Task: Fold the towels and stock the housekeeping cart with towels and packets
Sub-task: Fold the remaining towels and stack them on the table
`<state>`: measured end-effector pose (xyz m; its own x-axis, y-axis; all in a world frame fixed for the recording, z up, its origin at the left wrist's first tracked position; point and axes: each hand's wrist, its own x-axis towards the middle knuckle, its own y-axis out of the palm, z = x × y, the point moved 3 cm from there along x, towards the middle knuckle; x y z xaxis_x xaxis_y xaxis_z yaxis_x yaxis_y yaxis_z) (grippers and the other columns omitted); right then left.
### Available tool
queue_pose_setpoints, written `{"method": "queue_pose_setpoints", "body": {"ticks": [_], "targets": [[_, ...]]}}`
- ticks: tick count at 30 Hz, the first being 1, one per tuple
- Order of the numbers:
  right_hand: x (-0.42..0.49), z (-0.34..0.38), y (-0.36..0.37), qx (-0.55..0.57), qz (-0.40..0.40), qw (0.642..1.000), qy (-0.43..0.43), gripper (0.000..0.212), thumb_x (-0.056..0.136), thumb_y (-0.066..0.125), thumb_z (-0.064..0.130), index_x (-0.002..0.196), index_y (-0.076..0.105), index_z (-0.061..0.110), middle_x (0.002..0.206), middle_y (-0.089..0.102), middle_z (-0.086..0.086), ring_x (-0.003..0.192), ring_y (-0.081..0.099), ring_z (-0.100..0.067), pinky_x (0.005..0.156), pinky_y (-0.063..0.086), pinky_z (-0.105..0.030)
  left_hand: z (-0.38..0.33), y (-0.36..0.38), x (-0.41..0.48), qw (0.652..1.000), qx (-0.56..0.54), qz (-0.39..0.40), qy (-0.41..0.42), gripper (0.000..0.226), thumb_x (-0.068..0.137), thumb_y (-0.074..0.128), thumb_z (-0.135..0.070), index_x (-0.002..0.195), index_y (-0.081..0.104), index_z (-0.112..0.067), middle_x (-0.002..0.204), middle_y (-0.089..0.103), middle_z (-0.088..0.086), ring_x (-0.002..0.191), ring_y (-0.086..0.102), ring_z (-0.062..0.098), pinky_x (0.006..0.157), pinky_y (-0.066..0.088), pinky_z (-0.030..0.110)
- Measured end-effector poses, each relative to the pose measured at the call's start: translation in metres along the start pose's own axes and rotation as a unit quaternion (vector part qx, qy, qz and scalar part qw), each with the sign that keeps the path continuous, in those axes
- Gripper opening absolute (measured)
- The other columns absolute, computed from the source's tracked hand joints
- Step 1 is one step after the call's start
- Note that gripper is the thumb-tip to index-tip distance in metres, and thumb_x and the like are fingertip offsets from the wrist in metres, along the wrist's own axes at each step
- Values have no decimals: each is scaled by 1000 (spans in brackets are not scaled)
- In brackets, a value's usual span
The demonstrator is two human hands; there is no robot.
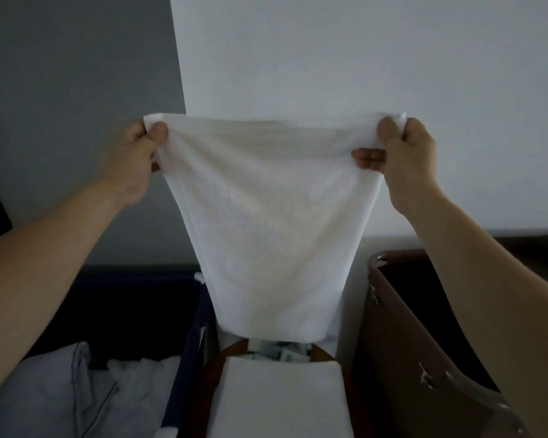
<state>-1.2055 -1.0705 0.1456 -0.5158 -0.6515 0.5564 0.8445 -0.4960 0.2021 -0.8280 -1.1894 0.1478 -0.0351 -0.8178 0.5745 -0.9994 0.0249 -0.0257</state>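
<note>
A white towel (269, 222) hangs spread in front of me, held up by its two top corners. My left hand (136, 159) pinches the top left corner and my right hand (402, 159) pinches the top right corner. The towel's lower edge hangs just above the cart's middle section. Below it lies a folded white towel (276, 399) on the cart's brown wooden frame (214, 368). Behind that towel a few greenish packets (279, 350) show, partly hidden by the hanging towel.
A dark blue fabric bin (190, 343) at the lower left holds crumpled pale linen (76, 393). A brown bag with a metal rim (393, 327) stands open at the right. A white wall and a grey wall rise behind.
</note>
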Motion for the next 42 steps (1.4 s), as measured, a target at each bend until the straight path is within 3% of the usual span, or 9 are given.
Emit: {"method": "queue_pose_setpoints", "body": {"ticks": [4, 11, 16, 20, 23, 26, 32, 38, 42], "targets": [[-55, -4, -15, -31, 13, 999, 12, 16, 99, 56, 26, 86, 52, 17, 78, 67, 0, 66, 73, -30, 57, 58, -35, 14, -18, -64, 999, 1, 31, -31, 21, 101, 50, -31, 94, 69, -36, 91, 69, -17, 86, 64, 7, 75, 53, 28], [-207, -23, -57, -116, -24, 988, 97, 17, 99, 57, 30, 88, 56, 18, 83, 70, -1, 66, 74, -26, 53, 59, -31, 48, -50, -216, 987, -17, 89, -131, 22, 102, 49, -24, 112, 65, -13, 101, 69, 1, 91, 67, 13, 81, 59, 28], [-321, -52, -89, -222, 3, 955, 196, 18, 101, 54, 26, 90, 56, 12, 86, 67, -9, 62, 72, -22, 52, 57, -32, 90, -79, -332, 964, 9, 144, -224, 21, 99, 53, -28, 111, 67, -18, 97, 73, -3, 94, 70, 15, 77, 58, 26], [-372, -68, -110, -313, 17, 921, 233, 22, 100, 55, 30, 82, 58, 17, 73, 67, -9, 51, 64, -11, 53, 43, -30, 115, -88, -384, 947, 12, 149, -283, 17, 99, 55, -25, 103, 70, -19, 92, 73, -2, 94, 69, 18, 69, 56, 19], [-385, -75, -122, -353, 15, 902, 247, 33, 98, 55, 37, 78, 58, 11, 57, 63, -6, 55, 58, -17, 54, 42, -30, 121, -88, -396, 938, 15, 181, -297, 18, 98, 56, -29, 101, 72, -23, 98, 73, 1, 96, 69, 17, 80, 56, 28], [-383, -90, -131, -368, 4, 893, 258, 40, 96, 58, 39, 78, 57, 3, 60, 56, -7, 57, 52, -21, 59, 44, -37, 131, -84, -393, 930, 33, 200, -306, 18, 96, 58, -34, 99, 74, -25, 99, 73, 4, 95, 70, 19, 86, 53, 35], [-350, -150, -136, -380, -5, 880, 285, 44, 94, 59, 41, 78, 52, 0, 62, 46, -4, 58, 43, -21, 55, 36, -37, 176, -54, -358, 923, 45, 175, -339, 19, 97, 57, -31, 95, 74, -22, 94, 74, 5, 89, 71, 22, 73, 56, 30], [-281, -251, -125, -361, 25, 876, 318, 43, 96, 57, 42, 82, 57, 1, 70, 53, -9, 63, 48, -24, 57, 38, -36, 257, -3, -299, 914, 85, 127, -377, 25, 98, 55, -35, 112, 67, -18, 106, 70, 4, 98, 67, 22, 89, 55, 41], [-244, -339, -121, -314, 34, 876, 364, 34, 97, 60, 33, 90, 63, 0, 89, 65, -20, 78, 59, -34, 72, 50, -47, 333, 36, -257, 894, 95, 103, -425, 18, 99, 55, -29, 110, 61, -17, 107, 65, 2, 98, 63, 21, 85, 52, 37]]}}
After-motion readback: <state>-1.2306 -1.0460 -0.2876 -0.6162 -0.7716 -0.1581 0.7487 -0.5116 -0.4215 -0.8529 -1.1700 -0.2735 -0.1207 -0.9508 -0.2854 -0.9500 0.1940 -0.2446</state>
